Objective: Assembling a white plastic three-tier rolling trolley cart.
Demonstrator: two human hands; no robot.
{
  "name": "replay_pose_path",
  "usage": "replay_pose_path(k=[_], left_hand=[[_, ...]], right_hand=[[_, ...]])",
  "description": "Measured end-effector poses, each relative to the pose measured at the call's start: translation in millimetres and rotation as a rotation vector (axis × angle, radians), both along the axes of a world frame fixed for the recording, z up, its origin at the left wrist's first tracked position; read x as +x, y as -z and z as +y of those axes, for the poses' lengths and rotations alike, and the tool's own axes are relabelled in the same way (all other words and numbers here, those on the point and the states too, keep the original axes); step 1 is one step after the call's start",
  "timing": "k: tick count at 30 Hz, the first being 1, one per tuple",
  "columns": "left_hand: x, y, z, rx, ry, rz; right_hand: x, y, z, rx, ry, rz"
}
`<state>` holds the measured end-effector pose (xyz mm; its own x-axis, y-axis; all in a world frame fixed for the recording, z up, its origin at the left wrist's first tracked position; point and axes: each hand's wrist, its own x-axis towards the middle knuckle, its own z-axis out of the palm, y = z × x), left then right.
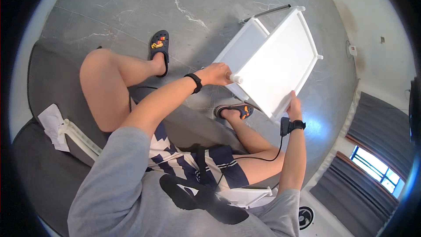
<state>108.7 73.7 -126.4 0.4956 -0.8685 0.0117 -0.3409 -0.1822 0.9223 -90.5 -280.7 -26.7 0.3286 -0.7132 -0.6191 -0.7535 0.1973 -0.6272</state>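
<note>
A white tiered shelf rack (280,57) is tilted in front of me, its rectangular top tray facing up toward me. My left hand (215,74) is closed around the rack's near left corner, beside a short white round corner peg (237,79). My right hand (294,107) grips the tray's near right edge, with the thumb lying along the rim. A lower tray (247,41) shows behind the top one. At the far side a grey metal tube (269,12) runs between the corners. My fingers under the rims are hidden.
Grey tiled floor (193,0) lies beyond the rack. A dark sofa (57,74) is at the left, with papers (52,123) and a white-framed panel (81,140) on it. Another white part (245,196) rests by my lap. A cable (263,159) hangs from my right wrist.
</note>
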Motion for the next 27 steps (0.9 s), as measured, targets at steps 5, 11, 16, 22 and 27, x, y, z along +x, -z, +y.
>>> replay_pose_path(k=[5, 11, 16, 22, 27], left_hand=[[4, 20, -5, -0.004, 0.072, 0.000], [5, 25, -19, -0.156, -0.251, 0.150], [9, 20, -11, -0.205, -0.191, 0.092], [3, 14, 13, -0.085, -0.061, 0.043], [15, 0, 38, 0.044, 0.259, 0.054]], right_hand=[[-1, -27, 18, -0.151, -0.039, -0.051], [-11, -39, 65, -0.375, 0.078, -0.348], [-40, -100, 83, -0.046, -0.243, 0.200], [-65, -115, 104, -0.612, -1.161, 0.503], [-19, -90, 60, -1.243, -1.255, 0.553]])
